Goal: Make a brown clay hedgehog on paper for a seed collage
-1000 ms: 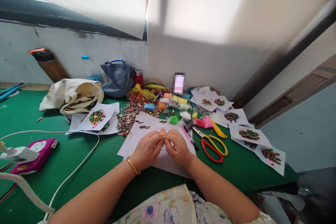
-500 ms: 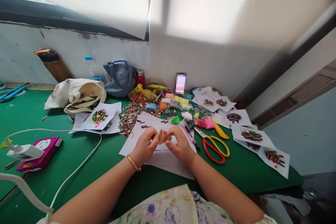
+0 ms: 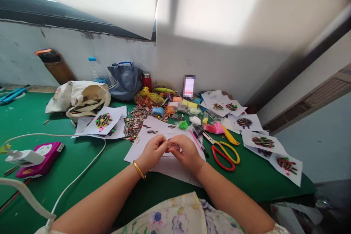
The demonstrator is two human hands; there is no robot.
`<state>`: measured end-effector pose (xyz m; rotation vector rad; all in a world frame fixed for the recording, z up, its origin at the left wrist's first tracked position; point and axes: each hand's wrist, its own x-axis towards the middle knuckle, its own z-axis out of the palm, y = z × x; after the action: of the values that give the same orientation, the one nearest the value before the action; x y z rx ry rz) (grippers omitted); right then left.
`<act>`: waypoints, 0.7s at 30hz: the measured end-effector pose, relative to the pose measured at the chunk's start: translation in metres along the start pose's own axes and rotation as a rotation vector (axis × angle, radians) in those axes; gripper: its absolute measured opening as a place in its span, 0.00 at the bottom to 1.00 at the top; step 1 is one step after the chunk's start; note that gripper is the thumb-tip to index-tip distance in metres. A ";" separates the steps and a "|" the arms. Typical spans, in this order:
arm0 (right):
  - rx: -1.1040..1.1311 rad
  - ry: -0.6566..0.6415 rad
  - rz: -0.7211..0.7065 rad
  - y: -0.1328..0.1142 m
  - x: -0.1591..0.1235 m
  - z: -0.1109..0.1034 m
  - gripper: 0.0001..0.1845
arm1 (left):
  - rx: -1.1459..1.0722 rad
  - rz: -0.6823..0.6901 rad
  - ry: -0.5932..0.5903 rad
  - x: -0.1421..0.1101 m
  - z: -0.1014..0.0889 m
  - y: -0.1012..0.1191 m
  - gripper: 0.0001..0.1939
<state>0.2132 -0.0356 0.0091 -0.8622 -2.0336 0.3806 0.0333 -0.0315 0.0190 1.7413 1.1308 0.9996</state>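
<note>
Both hands meet over white paper [image 3: 138, 150], pinching a small see-through plastic packet [image 3: 175, 147] with something brownish inside. My left hand [image 3: 153, 151], a gold bangle on its wrist, grips the packet's left end between thumb and fingertips. The fingers of my right hand [image 3: 188, 152] curl over its right side and partly hide it. Several sunflower seeds [image 3: 150, 131] lie on the paper just beyond the hands. To the right of my right hand are a pink pen [image 3: 195, 140] and scissors [image 3: 223, 153] with red and yellow handles.
A seed pile [image 3: 137, 122] lies left of several wrapped clay packets [image 3: 170, 110]. Seed-decorated paper sheets [image 3: 264, 142] line the right side; others [image 3: 115, 115] lie left. A cloth bag [image 3: 79, 97], blue bag [image 3: 124, 82], phone [image 3: 189, 87] and white cable [image 3: 90, 170] are around.
The packet has tipped from upright to lying sideways between my hands. My right hand has shifted slightly left, its fingers now folded over the packet.
</note>
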 end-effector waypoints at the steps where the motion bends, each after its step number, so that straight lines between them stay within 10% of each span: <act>1: 0.007 0.009 -0.012 0.000 0.000 0.000 0.15 | -0.020 -0.011 -0.011 0.000 0.001 0.000 0.11; 6: 0.046 0.026 0.034 0.005 -0.003 0.000 0.15 | -0.051 -0.004 -0.004 -0.001 0.003 0.000 0.12; 10: 0.052 0.026 0.108 0.011 -0.006 0.002 0.35 | -0.198 -0.042 0.021 0.000 0.001 0.000 0.12; 14: 0.075 -0.021 0.116 0.014 -0.006 0.004 0.29 | -0.241 -0.037 0.012 0.000 0.000 -0.001 0.12; 21: 0.003 -0.027 0.061 0.018 -0.007 0.001 0.27 | 0.144 0.313 0.131 0.000 -0.008 0.000 0.04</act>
<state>0.2226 -0.0276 -0.0057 -0.9232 -2.0343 0.4313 0.0257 -0.0298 0.0216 2.0371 1.0520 1.2625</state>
